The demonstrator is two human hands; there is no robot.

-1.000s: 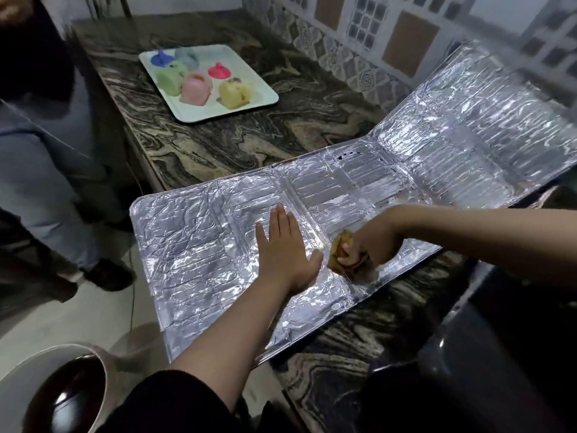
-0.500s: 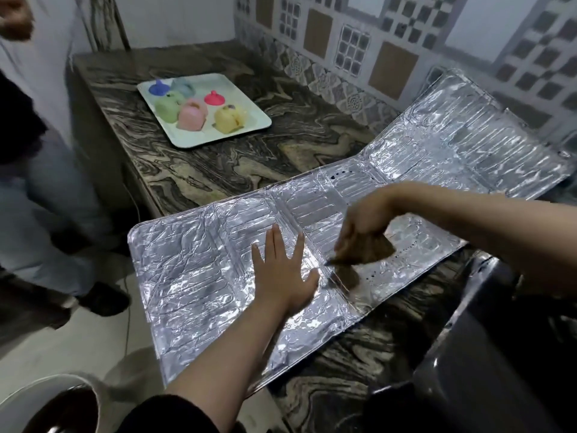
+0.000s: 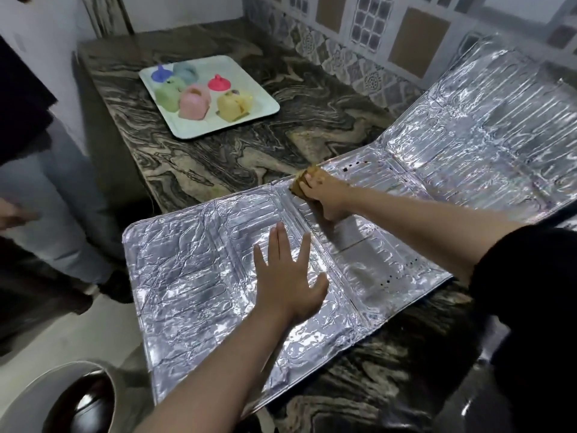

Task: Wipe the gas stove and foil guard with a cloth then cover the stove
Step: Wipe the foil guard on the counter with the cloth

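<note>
Wiping foil guard (image 3: 343, 260), which lay flat on marbled counter (image 3: 237, 157), left panel overhanging counter edge. Right hand (image 3: 324, 198) gripped brown cloth (image 3: 304, 179), fingers curled round it, at guard's far edge by fold crease. Left hand (image 3: 288, 281) pressed flat, fingers spread and straight, nearer than cloth, likely pinning light sheet against sliding. Beyond fingertips: bare counter, then tray (image 3: 262, 112) well apart. Rightward panels offered open room for strokes. Stove not identifiable.
</note>
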